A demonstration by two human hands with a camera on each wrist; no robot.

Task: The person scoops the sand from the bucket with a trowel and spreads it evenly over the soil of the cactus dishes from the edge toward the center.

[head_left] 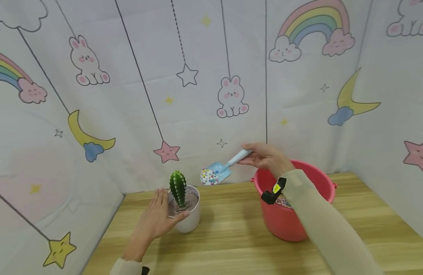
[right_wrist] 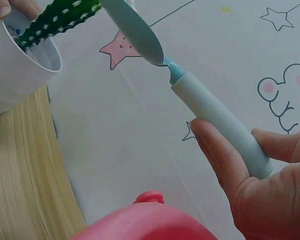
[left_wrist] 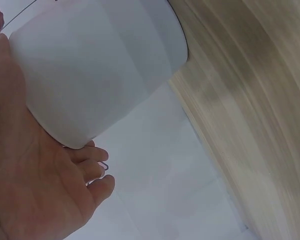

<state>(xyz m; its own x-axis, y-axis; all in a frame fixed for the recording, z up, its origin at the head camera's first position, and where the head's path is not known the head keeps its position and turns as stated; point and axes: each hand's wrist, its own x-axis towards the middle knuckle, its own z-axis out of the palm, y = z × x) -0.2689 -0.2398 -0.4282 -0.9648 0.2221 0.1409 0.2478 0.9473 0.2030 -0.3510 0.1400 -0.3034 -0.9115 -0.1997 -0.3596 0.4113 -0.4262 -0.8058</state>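
Observation:
A blue toy shovel (head_left: 219,170) with a pale handle is in my right hand (head_left: 266,158), which grips the handle's end. Small multicoloured beads (head_left: 209,177) lie on its blade, held above the table between the pot and the bucket. The right wrist view shows my thumb and fingers on the handle (right_wrist: 215,120). My left hand (head_left: 158,215) holds a white pot (head_left: 190,221) by its rim, the thumb across the near side and the fingers along the left. A green cactus (head_left: 178,187) stands in it, rising from greyish fill. The pot's wall (left_wrist: 105,65) fills much of the left wrist view.
A red bucket (head_left: 283,225) with more beads (head_left: 283,200) inside stands at the right, under my right forearm. The wooden table (head_left: 228,236) meets a hanging cloth (head_left: 204,122) printed with rabbits, stars and rainbows at the back and sides.

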